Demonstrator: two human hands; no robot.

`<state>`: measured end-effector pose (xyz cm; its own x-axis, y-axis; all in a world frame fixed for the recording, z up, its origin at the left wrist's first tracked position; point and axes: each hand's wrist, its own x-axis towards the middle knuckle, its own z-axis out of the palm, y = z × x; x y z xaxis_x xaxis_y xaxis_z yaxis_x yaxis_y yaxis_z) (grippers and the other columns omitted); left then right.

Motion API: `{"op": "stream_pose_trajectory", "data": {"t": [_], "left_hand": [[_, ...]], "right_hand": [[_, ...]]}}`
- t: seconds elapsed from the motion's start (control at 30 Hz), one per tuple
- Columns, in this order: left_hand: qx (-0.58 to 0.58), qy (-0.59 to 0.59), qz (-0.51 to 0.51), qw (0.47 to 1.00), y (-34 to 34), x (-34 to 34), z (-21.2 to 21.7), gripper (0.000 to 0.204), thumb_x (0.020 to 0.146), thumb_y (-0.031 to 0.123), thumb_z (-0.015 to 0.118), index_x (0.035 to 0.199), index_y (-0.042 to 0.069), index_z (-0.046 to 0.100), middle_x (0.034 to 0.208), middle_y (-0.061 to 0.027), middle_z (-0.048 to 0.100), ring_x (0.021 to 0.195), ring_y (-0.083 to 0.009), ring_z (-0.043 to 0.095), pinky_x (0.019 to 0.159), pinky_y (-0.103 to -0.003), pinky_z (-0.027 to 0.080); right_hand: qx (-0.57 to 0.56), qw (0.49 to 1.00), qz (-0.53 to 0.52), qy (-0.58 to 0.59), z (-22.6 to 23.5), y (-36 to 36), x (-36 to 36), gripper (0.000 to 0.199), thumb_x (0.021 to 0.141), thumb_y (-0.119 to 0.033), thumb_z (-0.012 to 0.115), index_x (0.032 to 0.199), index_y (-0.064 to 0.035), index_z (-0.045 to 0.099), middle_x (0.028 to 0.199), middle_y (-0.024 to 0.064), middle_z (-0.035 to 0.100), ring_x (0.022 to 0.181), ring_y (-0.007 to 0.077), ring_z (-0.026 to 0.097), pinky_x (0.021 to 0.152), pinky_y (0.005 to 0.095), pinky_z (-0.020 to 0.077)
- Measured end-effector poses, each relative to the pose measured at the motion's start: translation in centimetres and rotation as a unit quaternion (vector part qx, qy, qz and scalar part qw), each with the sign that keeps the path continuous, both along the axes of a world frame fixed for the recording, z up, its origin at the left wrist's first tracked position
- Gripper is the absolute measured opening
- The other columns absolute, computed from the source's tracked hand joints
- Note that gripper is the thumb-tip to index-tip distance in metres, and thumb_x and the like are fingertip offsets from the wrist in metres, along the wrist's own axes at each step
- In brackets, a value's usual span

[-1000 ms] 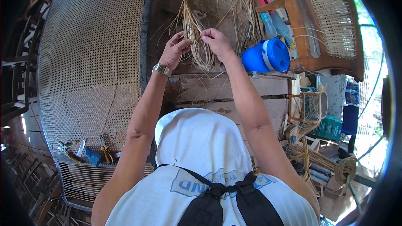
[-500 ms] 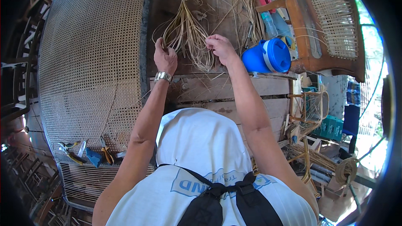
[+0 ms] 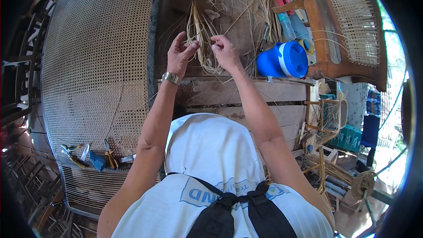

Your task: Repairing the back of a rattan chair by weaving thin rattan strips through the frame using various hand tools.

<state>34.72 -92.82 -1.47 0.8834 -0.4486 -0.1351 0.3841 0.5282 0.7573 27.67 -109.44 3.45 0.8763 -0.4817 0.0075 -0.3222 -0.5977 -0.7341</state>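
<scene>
Up on the counter (image 3: 246, 101), the cane bundle (image 3: 200, 39) hangs between both hands. Left hand (image 3: 178, 57) and right hand (image 3: 224, 52) pinch thin strands with nearly closed fingers. Pulling hard could snap or tangle them, or bump the blue jug (image 3: 284, 59).

A worker in a white short-sleeved shirt with pale blue printing, black crossed straps buckled over the back, bare forearms and a silver metal wristwatch (image 3: 170, 78) on the left wrist.
</scene>
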Motion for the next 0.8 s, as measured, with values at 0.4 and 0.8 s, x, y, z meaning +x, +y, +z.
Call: {"op": "stream_pose_trajectory", "data": {"t": [0.4, 0.8], "left_hand": [[-0.027, 0.009, -0.056, 0.998, -0.9, 1.8, 0.9, 0.056, 0.088, 0.007, 0.072, 0.135, 0.003, 0.041, 0.102, -0.0093, 0.07, 0.089, -0.0182, 0.07, 0.079, -0.031, 0.058], [-0.036, 0.042, -0.065, 0.996, -0.8, 1.0, 1.2, 0.053, 0.086, 0.004, 0.073, 0.129, 0.001, 0.042, 0.099, -0.012, 0.069, 0.09, -0.0224, 0.071, 0.079, -0.032, 0.058]], "right_hand": [[-0.056, 0.985, 0.144, -0.07, 0.3, 0.5, 0.5, 0.026, 0.087, -0.015, 0.07, 0.11, -0.0045, 0.065, 0.097, 0.0105, 0.062, 0.087, 0.0214, 0.063, 0.08, 0.033, 0.0517], [0.075, 0.993, 0.088, -0.032, 0.6, -1.1, 0.2, 0.02, 0.087, -0.021, 0.071, 0.099, -0.0047, 0.07, 0.088, 0.0099, 0.064, 0.082, 0.019, 0.064, 0.075, 0.0316, 0.0509]]}}
